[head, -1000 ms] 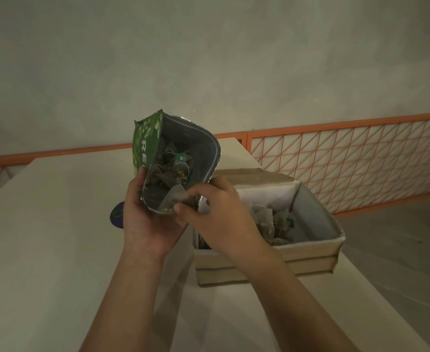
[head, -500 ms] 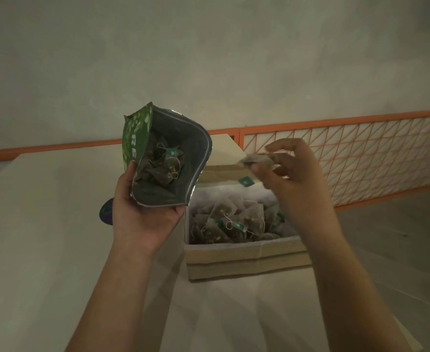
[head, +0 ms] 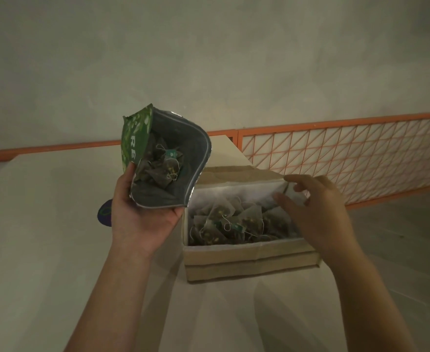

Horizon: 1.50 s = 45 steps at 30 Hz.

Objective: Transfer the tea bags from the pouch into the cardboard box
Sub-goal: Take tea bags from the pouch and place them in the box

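On the desk point(head: 44, 250) sits the cardboard box point(head: 249, 260), full of tea bags point(head: 234, 222). Left hand point(head: 140, 219) grips the open green pouch point(head: 165, 161), more bags inside. Right hand point(head: 318, 209) hovers over the box's right end, fingers loosely spread; can't tell if it's holding anything.

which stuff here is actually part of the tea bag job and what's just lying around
Part of the job:
- green pouch, held open in the left hand
- tea bags left in the pouch
- cardboard box on the table
- tea bags already in the box
- right hand, over the box's right end

Just lying about:
- dark round object behind the left hand
- orange lattice railing
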{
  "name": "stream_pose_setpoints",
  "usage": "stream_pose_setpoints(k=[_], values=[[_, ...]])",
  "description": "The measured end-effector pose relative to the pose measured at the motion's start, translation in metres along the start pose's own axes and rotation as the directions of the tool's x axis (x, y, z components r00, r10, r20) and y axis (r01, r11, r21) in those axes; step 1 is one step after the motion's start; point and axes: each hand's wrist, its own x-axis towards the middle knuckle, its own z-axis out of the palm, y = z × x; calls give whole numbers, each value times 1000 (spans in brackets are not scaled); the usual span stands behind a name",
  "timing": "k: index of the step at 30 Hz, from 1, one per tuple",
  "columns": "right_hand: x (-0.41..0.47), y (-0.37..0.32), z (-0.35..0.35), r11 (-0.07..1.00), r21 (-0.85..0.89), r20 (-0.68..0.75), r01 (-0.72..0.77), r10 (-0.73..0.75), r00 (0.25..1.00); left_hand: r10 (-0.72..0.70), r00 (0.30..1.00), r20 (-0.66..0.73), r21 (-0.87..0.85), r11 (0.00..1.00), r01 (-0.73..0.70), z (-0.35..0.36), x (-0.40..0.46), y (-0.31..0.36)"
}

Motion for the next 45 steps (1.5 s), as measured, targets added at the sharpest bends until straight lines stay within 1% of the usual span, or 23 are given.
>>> stream_pose_setpoints(k=[3, 5, 8, 11, 12, 14, 16, 17, 19, 20, 22, 25, 28, 30, 32, 36, 38, 39, 42, 44, 45], values=[[-4, -26, 5, 988, 137, -32, 76, -72, 997, -3, 1000, 6, 1, 1000, 3, 0, 0, 2], [-6, -42, 12, 974, 169, -52, 149, -142, 989, -10, 1000, 5, 3, 1000, 10, 0, 1, 0], [-4, -65, 28, 948, 97, -137, 305, -290, 947, -22, 1000, 15, 32, 999, 22, -1, 2, -3], [7, -92, 43, 881, 54, -201, 470, -451, 869, -24, 1000, 14, 44, 999, 24, 0, 2, -2], [11, -102, 47, 850, 52, -197, 525, -506, 840, -14, 1000, 1, 40, 999, 14, 0, 2, -1], [18, -121, 56, 787, 19, -144, 617, -608, 780, 4, 1000, -22, 27, 1000, -3, 0, 2, -1], [25, -137, 64, 743, -69, -25, 665, -668, 744, 16, 999, -44, 21, 1000, -15, 0, 2, -1], [29, -143, 68, 728, -113, 60, 676, -674, 736, 22, 998, -53, 26, 999, -21, 0, 1, -1], [39, -151, 75, 737, -162, 233, 656, -618, 751, 26, 998, -64, 39, 999, -24, 0, 1, -2], [43, -154, 76, 750, -173, 301, 638, -576, 760, 25, 998, -65, 44, 999, -22, 1, 1, -2], [52, -160, 81, 760, -195, 390, 620, -520, 760, 18, 998, -66, 51, 999, -15, 2, 1, -1], [63, -163, 90, 747, -252, 491, 616, -450, 746, 14, 997, -75, 52, 999, -10, 2, 1, -1], [70, -162, 101, 718, -318, 551, 620, -392, 737, 13, 997, -80, 56, 998, -9, 2, 2, 0], [72, -160, 107, 687, -365, 572, 628, -367, 733, 10, 997, -77, 64, 998, -5, 1, 2, 0], [72, -158, 109, 681, -362, 561, 636, -386, 732, 5, 997, -73, 64, 998, 0, 1, 2, 0], [68, -153, 98, 748, -212, 540, 629, -447, 713, 5, 997, -73, 47, 999, -2, 0, 1, -1], [64, -151, 86, 780, -108, 520, 617, -484, 704, -1, 997, -71, 29, 1000, 3, 0, 1, -1], [61, -150, 78, 803, -38, 491, 595, -503, 711, -4, 998, -68, 24, 1000, 6, 0, 1, -1], [51, -139, 57, 851, 176, 355, 495, -524, 774, -14, 998, -54, 32, 999, 16, -1, 1, -2], [43, -126, 44, 845, 353, 273, 403, -505, 819, -27, 999, -35, 27, 999, 28, -2, 1, -2], [39, -119, 38, 821, 454, 243, 346, -488, 838, -30, 999, -22, 25, 999, 30, -2, 1, -2]])
